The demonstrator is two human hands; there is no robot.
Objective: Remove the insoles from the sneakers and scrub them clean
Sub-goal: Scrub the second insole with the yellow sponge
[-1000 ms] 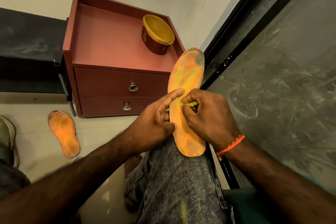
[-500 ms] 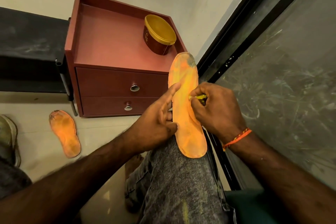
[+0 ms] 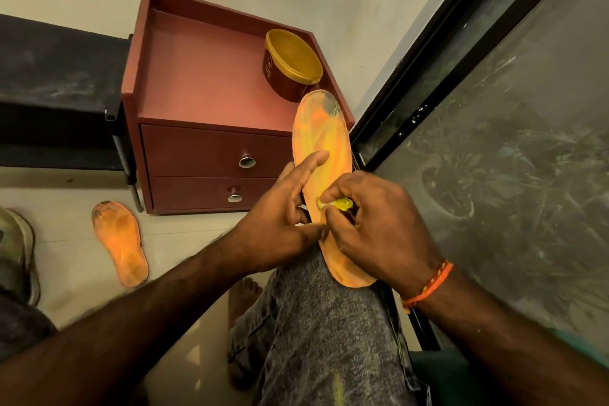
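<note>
Matt, smudged orange insole [image 3: 324,142], speckled denim trouser leg [image 3: 326,333], shiny metal knobs [image 3: 246,161], seemingly plastic tub [image 3: 290,66]

Your right hand [image 3: 379,224] slides the small yellow scrubber [image 3: 341,204] back down the long orange foam insole [image 3: 324,155]; the camera view shifts slightly.
</note>
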